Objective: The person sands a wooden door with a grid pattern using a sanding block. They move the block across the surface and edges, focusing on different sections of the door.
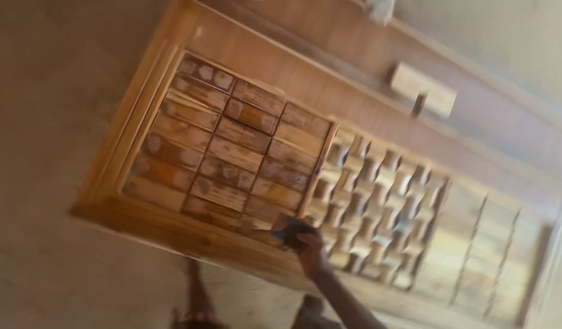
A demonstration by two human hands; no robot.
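Note:
A large wooden door (244, 55) lies flat, tilted across the view. Its near panel (226, 152) is made of brick-like wooden blocks with pale patches on them. The middle panel (378, 207) has a woven relief, and a slatted panel (488, 256) follows at the far right. My right hand (308, 247) reaches in from the bottom and presses a small dark sheet (290, 233), possibly sandpaper, onto the lower edge of the block panel beside the dividing strip. The picture is blurred. My left hand is out of sight.
A loose wooden block (424, 90) rests on the door's upper rail. A pale object (378, 7) sits at the top edge. Under the door's lower edge a dark support leg (195, 292) stands on the bare grey floor (43, 152).

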